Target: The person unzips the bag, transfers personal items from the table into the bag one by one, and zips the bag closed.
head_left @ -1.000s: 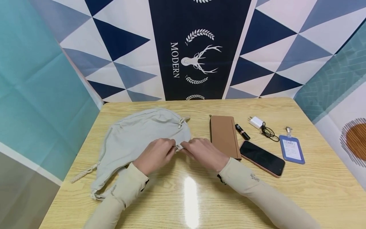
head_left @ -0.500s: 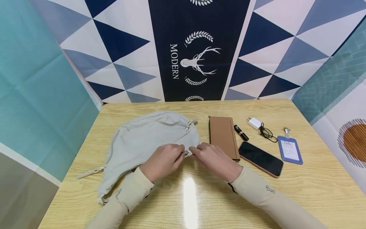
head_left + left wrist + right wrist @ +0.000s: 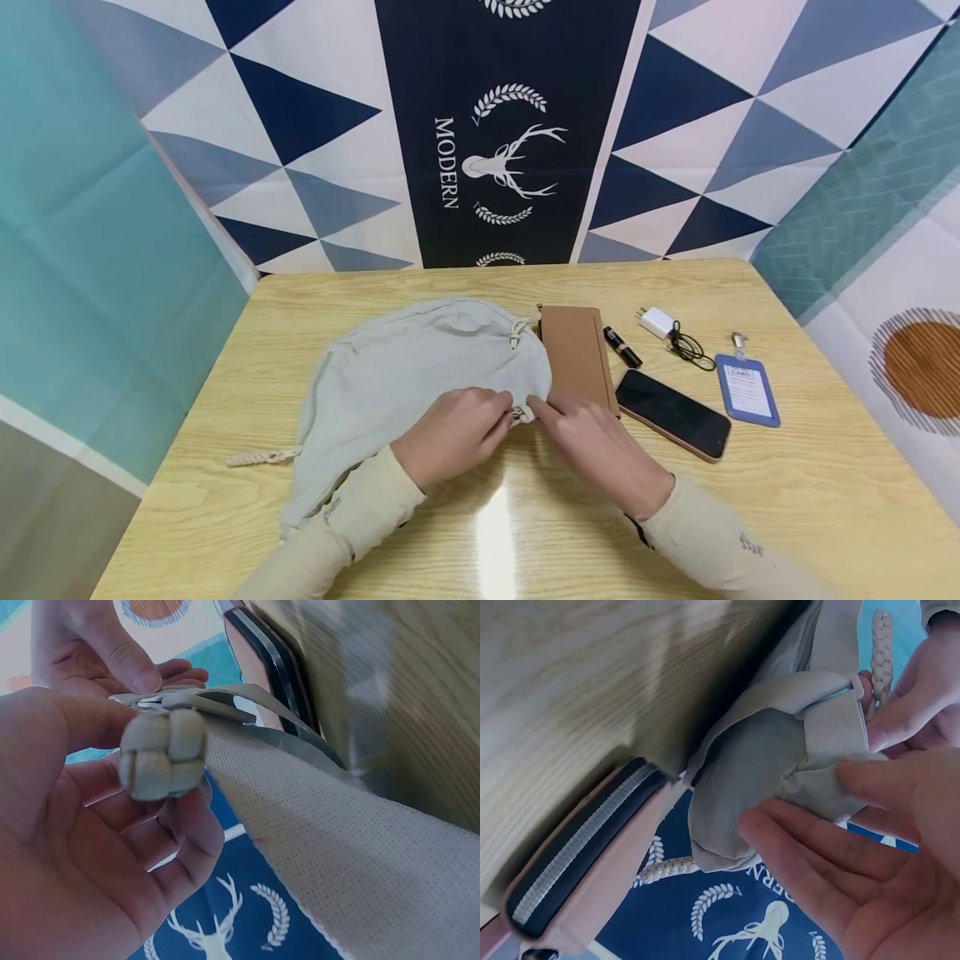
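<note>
A pale grey fabric bag (image 3: 405,375) with braided zipper pulls lies on the table, its right end overlapping a brown notebook (image 3: 573,354) in the head view. My left hand (image 3: 459,429) pinches a braided zipper pull (image 3: 163,754) at the bag's near right corner, with the woven strap (image 3: 352,825) running off beside it. Close by, my right hand (image 3: 596,446) pinches the fabric of that same corner (image 3: 821,791) between thumb and fingers. Another braided pull (image 3: 262,457) sticks out at the bag's left end.
Right of the notebook lie a black lipstick tube (image 3: 622,347), a black phone (image 3: 673,414), a white charger plug (image 3: 657,322) with a black cable (image 3: 692,346), and a blue badge holder (image 3: 748,390). A patterned cloth (image 3: 322,150) hangs behind the wooden table (image 3: 202,517).
Both hands have pulled the bag rightward and slightly nearer; its right end, apart from the notebook before, now reaches it. The other items keep their places on the table.
</note>
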